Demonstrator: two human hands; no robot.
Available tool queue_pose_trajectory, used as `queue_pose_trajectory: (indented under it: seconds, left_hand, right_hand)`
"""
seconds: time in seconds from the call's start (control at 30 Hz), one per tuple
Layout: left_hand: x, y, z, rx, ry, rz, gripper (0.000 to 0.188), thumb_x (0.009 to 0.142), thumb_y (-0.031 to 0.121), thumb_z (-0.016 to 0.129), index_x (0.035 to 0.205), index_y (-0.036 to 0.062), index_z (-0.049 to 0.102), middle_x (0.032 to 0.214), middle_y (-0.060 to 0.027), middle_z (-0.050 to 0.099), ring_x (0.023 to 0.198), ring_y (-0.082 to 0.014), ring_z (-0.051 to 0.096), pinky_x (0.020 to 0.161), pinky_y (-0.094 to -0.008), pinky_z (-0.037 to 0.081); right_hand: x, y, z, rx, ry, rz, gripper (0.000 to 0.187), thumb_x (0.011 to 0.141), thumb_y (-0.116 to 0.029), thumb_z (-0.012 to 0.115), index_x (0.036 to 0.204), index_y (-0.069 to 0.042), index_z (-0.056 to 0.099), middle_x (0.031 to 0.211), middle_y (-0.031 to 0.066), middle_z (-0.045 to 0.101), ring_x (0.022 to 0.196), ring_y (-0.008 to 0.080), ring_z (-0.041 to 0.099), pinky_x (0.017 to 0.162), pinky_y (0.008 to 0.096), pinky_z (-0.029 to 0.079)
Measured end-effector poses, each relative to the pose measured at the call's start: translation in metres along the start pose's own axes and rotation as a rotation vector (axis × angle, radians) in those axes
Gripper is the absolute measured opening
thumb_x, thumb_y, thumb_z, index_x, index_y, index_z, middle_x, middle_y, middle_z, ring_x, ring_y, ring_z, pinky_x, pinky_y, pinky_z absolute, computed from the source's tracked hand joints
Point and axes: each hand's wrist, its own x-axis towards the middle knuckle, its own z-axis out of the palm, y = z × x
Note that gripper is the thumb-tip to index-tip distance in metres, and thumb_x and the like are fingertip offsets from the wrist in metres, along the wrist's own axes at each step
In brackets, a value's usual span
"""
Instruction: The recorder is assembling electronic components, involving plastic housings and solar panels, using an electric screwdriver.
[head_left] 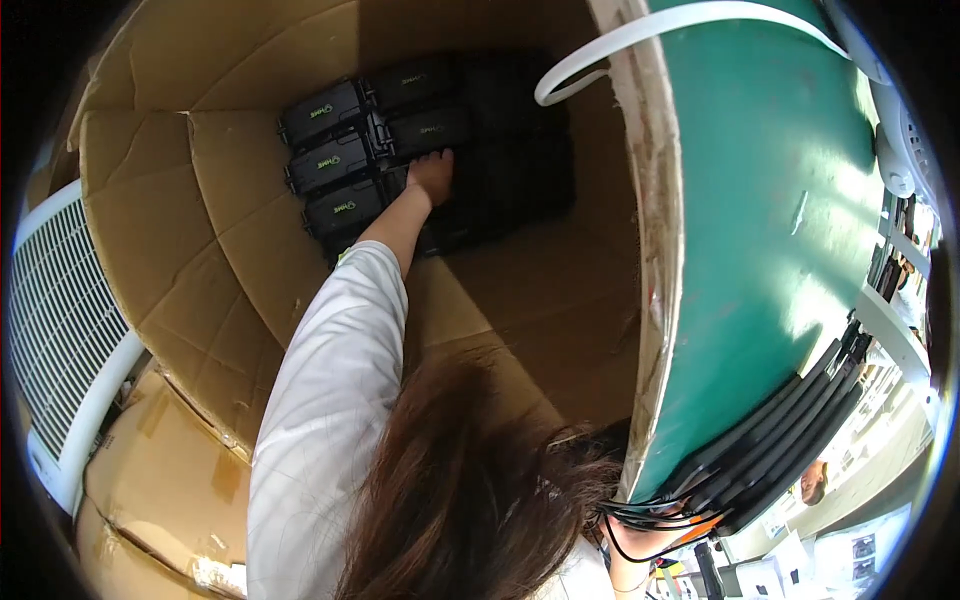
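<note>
Head view, cardboard box (pixel 240 230) beside green tabletop (pixel 765 210), left hand (pixel 432 177) at black cases (pixel 428 130), grip unclear

Black cases (pixel 330 165), rectangular with green front markings, sit closely packed in rows inside the carton (pixel 150 230). Black cords (pixel 770 440) lie bundled, slanting along the green surface (pixel 755 240), thin ends looped.

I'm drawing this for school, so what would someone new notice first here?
Probably the big open cardboard box filling the middle, with black cases stacked in rows deep inside. Next, the left hand reaching in at those cases, its arm in a white sleeve. On the right, the shiny green surface stands out too.
</note>
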Motion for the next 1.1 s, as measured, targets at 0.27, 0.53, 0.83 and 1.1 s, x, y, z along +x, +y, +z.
queue_pose_trajectory:
  seconds: [0.27, 0.53, 0.83, 1.1]
  left_hand:
    - [0.014, -0.029, -0.020, -1.110, -0.282, -0.087, 0.078, 0.069, 0.033, 0.070, 0.130, -0.0031, 0.038, 0.121, -0.0248, 0.051, 0.110, -0.0356, 0.051, 0.092, -0.0384, 0.043]
    - [-0.024, 0.041, -0.074, -0.796, -0.977, -0.034, 0.103, 0.060, 0.057, 0.071, 0.138, 0.0041, 0.028, 0.131, -0.0222, 0.043, 0.118, -0.0377, 0.043, 0.099, -0.0432, 0.036]
    - [-0.035, 0.096, -0.053, -0.411, -0.573, -0.093, 0.122, 0.053, 0.057, 0.076, 0.138, -0.0049, 0.015, 0.122, -0.0258, 0.050, 0.111, -0.0365, 0.051, 0.093, -0.0403, 0.041]
    - [-0.036, 0.056, -0.288, -0.555, -1.080, 0.321, 0.078, 0.068, 0.043, 0.072, 0.126, -0.0018, 0.046, 0.124, -0.0172, 0.053, 0.112, -0.0261, 0.050, 0.098, -0.0328, 0.036]
  right_hand:
    - [0.005, 0.001, -0.002, -0.211, 0.127, -0.071, 0.130, 0.051, -0.063, 0.073, 0.141, 0.003, 0.006, 0.144, 0.0290, 0.004, 0.134, 0.0440, 0.006, 0.108, 0.0551, 0.006]
    - [0.000, 0.001, 0.007, 0.101, 0.212, 0.011, 0.135, 0.047, -0.056, 0.079, 0.141, 0.003, 0.003, 0.146, 0.0254, -0.001, 0.135, 0.0399, 0.001, 0.109, 0.0506, 0.001]
    - [0.005, -0.004, 0.008, -0.257, -0.015, -0.215, 0.121, 0.050, -0.059, 0.077, 0.131, 0.013, 0.023, 0.133, 0.0328, 0.026, 0.122, 0.0453, 0.028, 0.102, 0.0537, 0.022]
    - [0.010, -0.017, 0.010, 0.417, 0.014, 0.206, 0.059, 0.037, -0.028, 0.080, 0.081, -0.001, 0.051, 0.082, 0.0131, 0.049, 0.076, 0.0302, 0.049, 0.066, 0.0394, 0.041]
